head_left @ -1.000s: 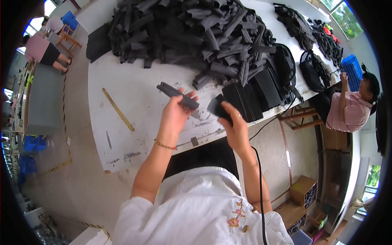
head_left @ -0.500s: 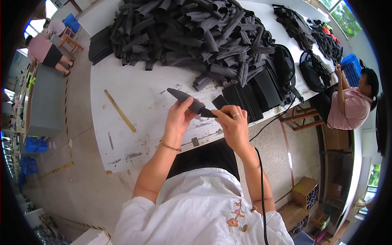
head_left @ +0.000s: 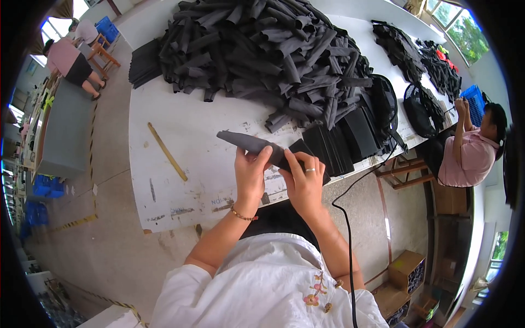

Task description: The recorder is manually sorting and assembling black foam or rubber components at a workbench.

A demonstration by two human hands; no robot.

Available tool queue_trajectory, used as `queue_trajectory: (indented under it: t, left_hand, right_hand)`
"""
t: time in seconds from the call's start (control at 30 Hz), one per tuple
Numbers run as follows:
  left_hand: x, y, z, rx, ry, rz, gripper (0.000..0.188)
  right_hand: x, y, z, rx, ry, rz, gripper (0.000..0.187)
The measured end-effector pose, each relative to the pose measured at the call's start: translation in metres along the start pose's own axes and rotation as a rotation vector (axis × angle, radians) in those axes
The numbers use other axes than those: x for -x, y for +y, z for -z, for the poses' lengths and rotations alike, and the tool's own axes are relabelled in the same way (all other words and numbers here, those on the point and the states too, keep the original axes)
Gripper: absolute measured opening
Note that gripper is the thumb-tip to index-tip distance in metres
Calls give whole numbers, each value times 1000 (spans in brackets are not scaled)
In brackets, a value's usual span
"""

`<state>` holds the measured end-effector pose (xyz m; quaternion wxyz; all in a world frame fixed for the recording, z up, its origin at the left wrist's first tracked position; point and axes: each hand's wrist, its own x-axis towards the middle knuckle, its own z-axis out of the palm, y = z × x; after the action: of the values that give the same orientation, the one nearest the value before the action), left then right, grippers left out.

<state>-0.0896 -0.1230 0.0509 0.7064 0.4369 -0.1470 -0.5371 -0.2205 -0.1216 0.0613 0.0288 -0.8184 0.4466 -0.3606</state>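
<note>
My left hand (head_left: 252,170) is closed on a dark grey fabric sleeve (head_left: 243,141), a flattened tube pointing to the left above the white table (head_left: 202,123). The thumb presses on its upper side. At the sleeve's right end, my right hand (head_left: 304,183) pinches a black flat piece (head_left: 279,157) between thumb and fingers. This piece meets the sleeve's end; how far it reaches inside is hidden. Beyond both hands lies a big heap of similar dark grey sleeves (head_left: 251,60). Stacks of flat black panels (head_left: 328,147) stand just right of my right hand.
A yellowish wooden strip (head_left: 167,153) lies on the table's left part. Black mesh-covered items (head_left: 418,109) rest to the right, past a black cable (head_left: 334,199). A co-worker (head_left: 470,150) in pink sits at the right. More dark sleeves are stacked neatly (head_left: 143,61) far left.
My hands have come closer together, and less of the black piece shows between them. The sleeve now lies flatter. The view has shifted slightly.
</note>
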Motion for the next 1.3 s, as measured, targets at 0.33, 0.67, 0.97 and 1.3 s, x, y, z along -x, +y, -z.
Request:
queue_trajectory:
  t: [0.33, 0.67, 0.97, 1.3]
  left_hand:
    - [-12, -4, 9, 125, -462, 21, 25]
    - [-11, -8, 6, 264, -340, 107, 28]
    - [-6, -20, 7, 246, -318, 169, 29]
    - [-9, -5, -12, 434, -253, -27, 27]
  right_hand:
    - [15, 9, -1, -298, -117, -37, 44]
    - [5, 11, 1, -372, -164, -14, 26]
    - [0, 14, -1, -409, -162, -11, 17]
    - [-14, 25, 2, -516, -106, -4, 16]
